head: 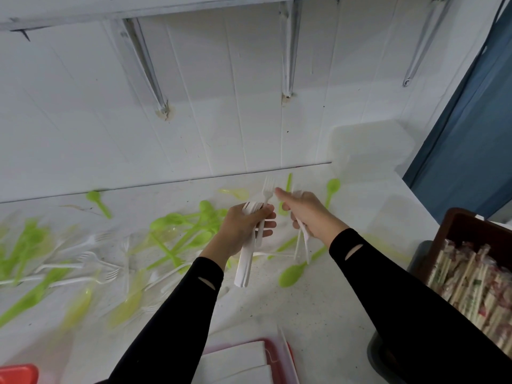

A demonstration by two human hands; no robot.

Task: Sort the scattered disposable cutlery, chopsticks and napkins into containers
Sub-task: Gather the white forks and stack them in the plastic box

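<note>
My left hand [243, 228] grips a thick bundle of white plastic forks [245, 268], tines up and handles hanging down. Close beside it, my right hand [304, 210] holds a few more white forks [303, 246] by the handles. Both hands hover over the white table [346, 314]. Several green plastic spoons [182, 228] lie heaped just left of my left hand, and one green spoon [292, 273] lies below my right hand. More white forks [91, 261] and yellow cutlery [77, 309] are scattered to the left, blurred.
A dark brown box of wrapped chopsticks [476, 289] stands at the right edge. A red tray with white napkins [238, 361] sits at the near edge, and a red container corner [16, 374] at bottom left. A white tiled wall rises behind the table.
</note>
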